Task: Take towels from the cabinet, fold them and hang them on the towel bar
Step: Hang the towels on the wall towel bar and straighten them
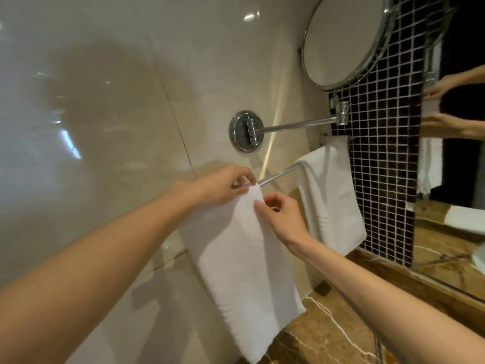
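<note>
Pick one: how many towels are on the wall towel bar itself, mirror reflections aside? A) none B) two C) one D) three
B: the far towel hangs by the black tiles, and the left hand and right hand pinch the top of the near towel at the other end of the towel bar.

A white folded terry towel (pixel 244 258) hangs long and flat from the near end of a thin chrome towel bar (pixel 278 174), its lower edge trailing toward 5 o'clock. The left hand (pixel 223 185) and right hand (pixel 280 214) pinch its top fold. Along the bar toward 2 o'clock, apart from it, a second white folded towel (pixel 330 200) hangs draped over the far end, smooth and straight.
</note>
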Demonstrator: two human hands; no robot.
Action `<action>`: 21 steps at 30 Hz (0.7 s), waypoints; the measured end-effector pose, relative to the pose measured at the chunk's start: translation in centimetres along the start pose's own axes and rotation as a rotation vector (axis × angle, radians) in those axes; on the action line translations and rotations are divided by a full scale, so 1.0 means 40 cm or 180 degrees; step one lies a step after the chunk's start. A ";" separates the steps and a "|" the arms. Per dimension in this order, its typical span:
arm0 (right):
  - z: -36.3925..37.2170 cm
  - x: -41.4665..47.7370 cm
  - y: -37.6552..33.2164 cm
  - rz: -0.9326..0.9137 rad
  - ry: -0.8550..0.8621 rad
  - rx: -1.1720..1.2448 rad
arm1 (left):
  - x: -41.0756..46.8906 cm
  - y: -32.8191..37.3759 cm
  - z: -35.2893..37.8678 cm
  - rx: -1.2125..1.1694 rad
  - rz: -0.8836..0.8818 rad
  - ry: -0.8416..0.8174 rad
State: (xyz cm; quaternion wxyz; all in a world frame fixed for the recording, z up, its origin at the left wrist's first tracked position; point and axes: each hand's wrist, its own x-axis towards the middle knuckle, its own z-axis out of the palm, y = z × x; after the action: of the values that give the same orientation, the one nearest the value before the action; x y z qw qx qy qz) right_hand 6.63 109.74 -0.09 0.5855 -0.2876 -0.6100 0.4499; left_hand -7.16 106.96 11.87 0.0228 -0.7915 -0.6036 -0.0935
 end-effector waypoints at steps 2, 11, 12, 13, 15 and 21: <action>0.002 0.004 -0.013 -0.0014 -0.0005 -0.0078 | 0.027 0.012 -0.029 0.0225 0.0085 -0.0223; 0.002 0.006 -0.037 -0.0105 -0.0027 -0.0598 | 0.104 0.058 -0.052 0.0985 0.0328 -0.0832; 0.004 0.008 -0.035 -0.0065 -0.0019 -0.0617 | 0.108 0.056 -0.055 0.0923 0.0366 -0.0800; 0.006 0.012 -0.032 -0.0015 -0.0010 -0.0624 | 0.113 0.053 -0.057 0.0882 0.0388 -0.0769; 0.012 0.021 -0.019 0.0113 0.0015 -0.0547 | 0.121 0.049 -0.053 0.0891 0.0391 -0.0705; 0.006 0.034 0.001 0.0238 0.0047 -0.0407 | 0.128 0.031 -0.006 0.0783 0.0315 -0.0366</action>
State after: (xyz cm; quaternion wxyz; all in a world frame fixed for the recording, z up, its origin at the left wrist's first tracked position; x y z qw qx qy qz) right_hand 6.19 110.90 0.51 0.5532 -0.3503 -0.6220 0.4294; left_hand -4.69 111.48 13.10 0.0896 -0.8155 -0.5711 0.0279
